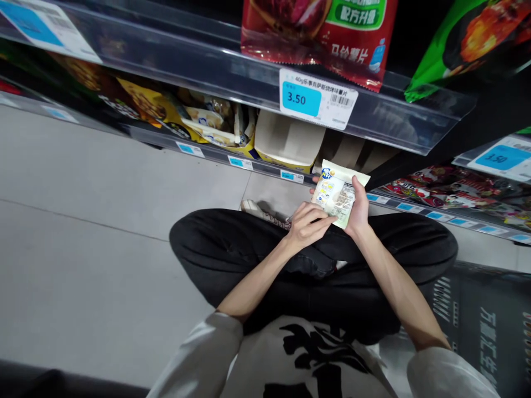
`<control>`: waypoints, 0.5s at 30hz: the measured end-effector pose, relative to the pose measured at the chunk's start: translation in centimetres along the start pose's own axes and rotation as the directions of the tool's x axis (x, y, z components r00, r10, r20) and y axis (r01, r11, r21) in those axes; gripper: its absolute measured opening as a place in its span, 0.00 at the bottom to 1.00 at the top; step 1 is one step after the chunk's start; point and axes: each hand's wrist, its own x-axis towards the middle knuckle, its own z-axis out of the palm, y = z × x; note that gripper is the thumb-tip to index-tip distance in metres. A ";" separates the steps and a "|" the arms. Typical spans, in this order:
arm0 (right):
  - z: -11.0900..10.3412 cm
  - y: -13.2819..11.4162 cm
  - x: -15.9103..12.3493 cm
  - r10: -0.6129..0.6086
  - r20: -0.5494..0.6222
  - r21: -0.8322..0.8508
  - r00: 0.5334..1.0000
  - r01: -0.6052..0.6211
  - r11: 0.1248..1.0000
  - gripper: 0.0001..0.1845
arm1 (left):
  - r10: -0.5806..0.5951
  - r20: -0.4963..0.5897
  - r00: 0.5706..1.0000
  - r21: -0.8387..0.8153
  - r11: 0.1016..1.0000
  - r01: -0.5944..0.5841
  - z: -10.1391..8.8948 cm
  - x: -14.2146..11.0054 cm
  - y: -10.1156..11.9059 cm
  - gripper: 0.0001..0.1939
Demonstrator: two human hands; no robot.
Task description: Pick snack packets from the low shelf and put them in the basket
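A small pale-yellow snack packet (335, 190) with a blue logo and printed text is held above my crossed legs, in front of the lower shelf. My right hand (357, 209) grips its right side, thumb on the printed face and fingers reaching behind to the far left edge. Against the packet's lower left edge, my left hand (309, 222) is closed with its fingers bent over that edge; its thumb is hidden. Just beyond the packet stands a cream-coloured open carton (286, 138), and beside it a display box (224, 135) contains similar small packets.
Overhead juts a shelf edge with a price label (318, 99), below a red chip bag (315, 38) and a green bag (468, 44). Yellow bags (153, 105) sit on the lower shelf. To my right on the floor is a dark grey plastic crate (468, 320).
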 end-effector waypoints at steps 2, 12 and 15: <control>0.0 0.1 0.0 -0.042 0.029 -0.017 0.999 0.043 0.999 0.34 | -0.036 -0.131 0.991 -0.078 0.997 0.026 0.2 0.5 0.2 0.09; -0.5 1.0 1.3 -0.247 0.024 0.102 0.969 0.244 0.965 0.27 | -0.692 -0.291 0.661 -0.620 0.662 0.421 -0.3 1.9 0.7 0.16; -0.3 1.1 1.4 -0.246 -0.036 0.080 0.969 0.248 0.965 0.23 | -0.843 -0.111 0.526 -0.845 0.359 0.397 0.1 2.3 0.7 0.19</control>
